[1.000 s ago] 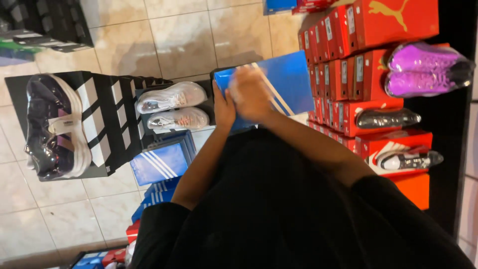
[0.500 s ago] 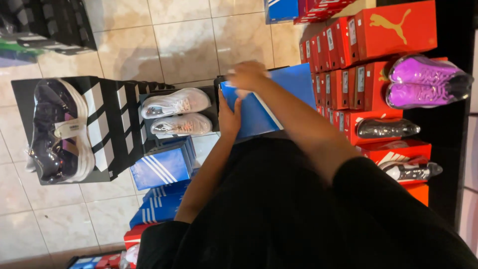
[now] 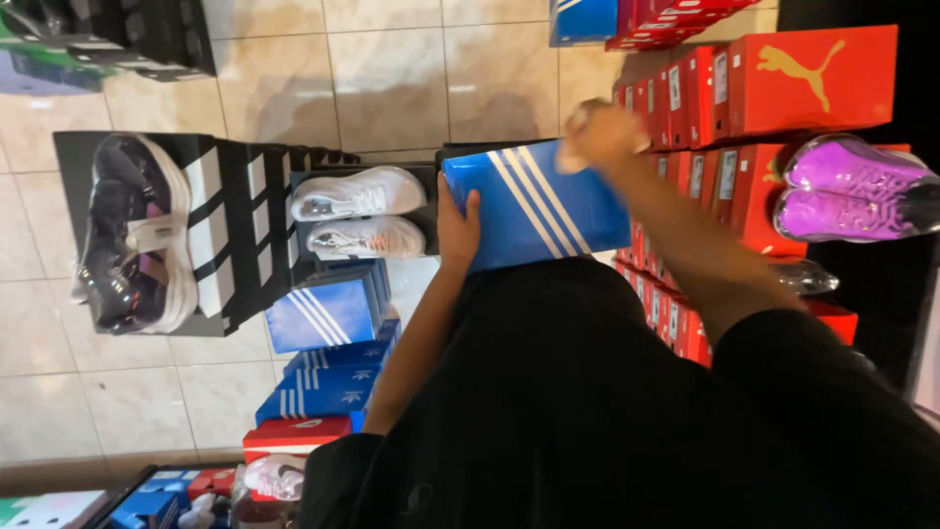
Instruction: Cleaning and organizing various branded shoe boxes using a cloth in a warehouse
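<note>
- Since half a second ago the right hand (image 3: pixel 599 135) has slid from the top of the blue cardboard shoe box with white stripes (image 3: pixel 537 206) to its far right corner, and the box now lies flatter before the body.
- At far left a dark purple sneaker (image 3: pixel 127 235) rests on a black-and-white striped display stand (image 3: pixel 230 230).
- Just beside it, a pair of white sneakers (image 3: pixel 357 216) lies on a dark box, above a stack of blue striped shoe boxes (image 3: pixel 323 343) on the tiled floor (image 3: pixel 392 78).
- The left hand (image 3: pixel 457 223) clasps the box's left edge, thumb over the lid, fingers hidden beneath.
- The box is held between both hands, against the black-clothed torso.
- The right hand is blurred; it touches the corner, but how far it is closed I cannot tell.
- To the right stand stacked red shoe boxes (image 3: pixel 813 78), with a purple sneaker (image 3: pixel 857 191) on top.
</note>
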